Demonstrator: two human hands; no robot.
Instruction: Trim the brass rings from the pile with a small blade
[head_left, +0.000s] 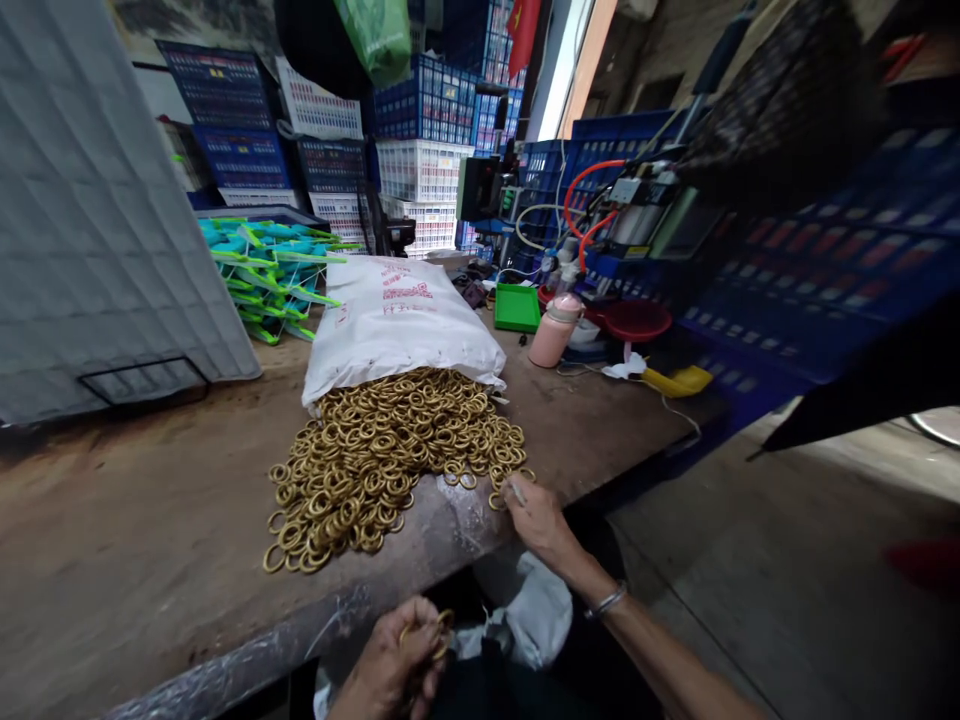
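Note:
A heap of brass-coloured metal rings [390, 440] spills from the mouth of a white woven sack [397, 310] onto the table. Below the table's front edge, my left hand [397, 655] is closed around a few of these rings [442, 630], which poke out between thumb and fingers. My right hand [538, 515] rests at the heap's right end, near the table edge. Its fingers are curled together beside some loose rings [496, 499]; whatever they pinch is hidden. A metal bracelet [606, 600] circles the right wrist.
Behind the sack lie green and blue plastic pieces [270, 270]. A green tray [517, 308], a pink bottle [556, 330] and a red dish [637, 320] stand at the right. A grey panel [112, 220] rises at left. Stacked crates [424, 100] fill the back. Pale plastic [536, 610] lies below the edge.

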